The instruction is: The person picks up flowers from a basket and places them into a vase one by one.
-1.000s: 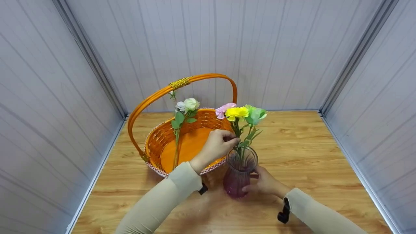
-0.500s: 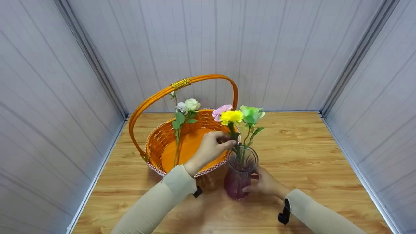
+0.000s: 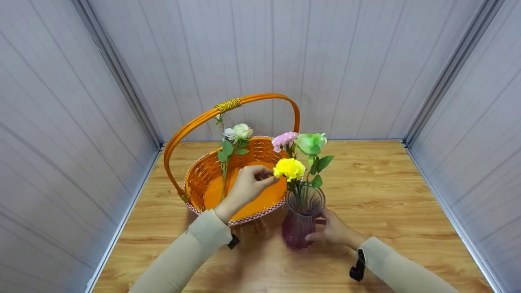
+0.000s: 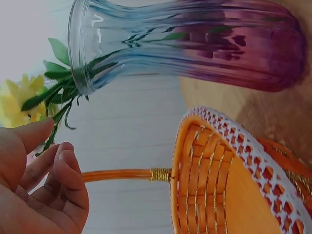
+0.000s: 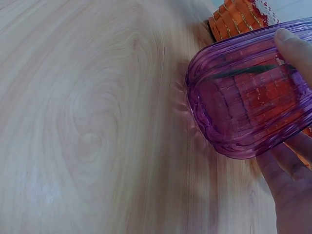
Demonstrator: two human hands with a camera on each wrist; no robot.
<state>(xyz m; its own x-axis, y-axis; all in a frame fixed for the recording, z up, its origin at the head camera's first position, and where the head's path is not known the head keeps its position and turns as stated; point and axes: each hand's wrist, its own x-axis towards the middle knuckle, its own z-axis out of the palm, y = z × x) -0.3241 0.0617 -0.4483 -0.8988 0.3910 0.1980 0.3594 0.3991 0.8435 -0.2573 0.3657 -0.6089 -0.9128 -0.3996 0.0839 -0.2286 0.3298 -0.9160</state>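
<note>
A glass vase, clear at the neck and purple-pink below, stands upright on the wooden table. My right hand grips its side, thumb in front and fingers behind, as the right wrist view shows on the purple glass. Rising from its mouth are a yellow flower leaning forward and left, a pink flower and a green rose. My left hand is just left of the yellow bloom; in the left wrist view a gap shows between thumb and loosely bent fingers, with green leaves beyond.
Behind and left of the vase sits an orange woven basket with a tall arched handle. A stem with white roses leans in it. Pale panel walls close off the back and both sides.
My left hand has let go of the flower stems and drawn back left. The yellow flower has tipped forward and lower, apart from the pink one. My right hand stays on the vase.
</note>
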